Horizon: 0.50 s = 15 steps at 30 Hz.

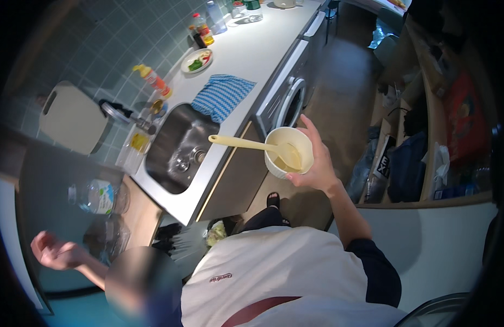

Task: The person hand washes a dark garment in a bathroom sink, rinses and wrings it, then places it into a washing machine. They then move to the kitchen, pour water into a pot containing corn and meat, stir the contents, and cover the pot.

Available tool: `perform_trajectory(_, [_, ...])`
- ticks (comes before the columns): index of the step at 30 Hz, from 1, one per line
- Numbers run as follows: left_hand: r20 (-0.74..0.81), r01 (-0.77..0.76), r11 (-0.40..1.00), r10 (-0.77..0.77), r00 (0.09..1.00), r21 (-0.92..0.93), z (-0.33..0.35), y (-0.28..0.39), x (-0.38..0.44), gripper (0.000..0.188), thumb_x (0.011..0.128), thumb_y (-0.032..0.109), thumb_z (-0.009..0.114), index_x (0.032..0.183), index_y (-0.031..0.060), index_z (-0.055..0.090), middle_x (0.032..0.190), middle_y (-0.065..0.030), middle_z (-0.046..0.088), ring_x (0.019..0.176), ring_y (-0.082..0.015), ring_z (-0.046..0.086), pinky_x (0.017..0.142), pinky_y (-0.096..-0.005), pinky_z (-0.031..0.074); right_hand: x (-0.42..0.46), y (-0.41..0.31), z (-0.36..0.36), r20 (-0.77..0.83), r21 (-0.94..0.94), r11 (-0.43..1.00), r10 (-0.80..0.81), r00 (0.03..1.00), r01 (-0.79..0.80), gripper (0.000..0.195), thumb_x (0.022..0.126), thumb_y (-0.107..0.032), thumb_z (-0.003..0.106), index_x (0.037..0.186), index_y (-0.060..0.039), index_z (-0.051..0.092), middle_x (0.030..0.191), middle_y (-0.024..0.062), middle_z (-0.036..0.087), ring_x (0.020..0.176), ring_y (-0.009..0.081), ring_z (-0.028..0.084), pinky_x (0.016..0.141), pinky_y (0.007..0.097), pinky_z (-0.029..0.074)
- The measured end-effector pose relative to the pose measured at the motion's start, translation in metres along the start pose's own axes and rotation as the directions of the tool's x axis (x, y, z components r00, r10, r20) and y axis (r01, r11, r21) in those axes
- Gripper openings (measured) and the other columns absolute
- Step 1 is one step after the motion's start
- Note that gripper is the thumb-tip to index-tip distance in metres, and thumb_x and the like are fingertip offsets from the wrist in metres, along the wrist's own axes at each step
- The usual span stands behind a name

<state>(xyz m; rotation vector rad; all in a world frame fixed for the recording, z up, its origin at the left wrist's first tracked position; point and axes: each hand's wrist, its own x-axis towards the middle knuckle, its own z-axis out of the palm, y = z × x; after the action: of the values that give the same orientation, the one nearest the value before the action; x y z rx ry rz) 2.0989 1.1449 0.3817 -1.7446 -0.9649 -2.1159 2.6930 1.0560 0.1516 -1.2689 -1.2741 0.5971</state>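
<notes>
A white ribbed bowl (272,162) rests in my right hand (320,163), with the thumb and fingers around its side. In the bowl stands a cream-coloured spoon (244,143), its bowl end in a shallow, pale yellowish liquid (281,164). The spoon's handle sticks out over the rim towards the sink. My left hand (58,252) is stretched far out to the left, palm partly up and fingers curled. Nothing shows in its palm, but the fingertips are hard to make out. A round blur covers part of the left arm.
The steel sink (170,143) and faucet (141,124) are ahead left. A blue-striped cloth (223,96), a plate of cut vegetables (186,65), a pump bottle (154,79) and sauce bottles (203,29) stand along the counter (252,53). Wooden shelving (432,135) lies right; a washing machine (282,98) sits underneath.
</notes>
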Motion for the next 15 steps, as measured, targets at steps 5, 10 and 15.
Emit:
perform_trajectory(5, [0.691,0.772,0.614,-0.486,0.535,-0.166,0.214,-0.001,-0.223,0.043,0.094,0.009,0.059,0.135,0.0004,0.049,0.091,-0.0065,0.062,0.076,-0.0129,0.059,0.072,-0.0247,0.051,0.045,0.046,-0.032,-0.008,-0.203,0.979,-0.013,1.000,0.011,0.123,0.052,-0.034,0.088,0.154,-0.0055,0.027,0.127,0.0187,0.060,0.118,0.0337,0.061,0.102,0.0413,0.048])
perform_trajectory(10, [0.996,0.828,0.559,-0.093,0.008,0.046,0.417,0.014,-0.248,0.025,0.096,0.013,0.058,0.116,0.0005,0.065,0.080,-0.0020,0.062,0.075,-0.0098,0.062,0.063,-0.0233,0.050,0.091,0.071,-0.086,-0.050,-0.289,0.957,-0.052,0.997,0.035,0.121,0.059,-0.046,0.086,0.152,0.0007,0.025,0.134,0.0177,0.053,0.122,0.0281,0.058,0.105,0.0375,0.045])
perform_trajectory(15, [0.964,0.777,0.622,0.253,-0.088,-0.093,0.588,0.030,-0.263,0.031,0.099,0.023,0.055,0.109,-0.0015,0.070,0.075,-0.0056,0.068,0.070,-0.0114,0.067,0.061,-0.0233,0.049,0.152,0.092,-0.131,-0.122,-0.414,0.910,-0.073,0.990,0.016,0.119,0.053,-0.043,0.089,0.148,-0.0004,0.031,0.132,0.0190,0.056,0.120,0.0313,0.060,0.103,0.0388,0.048])
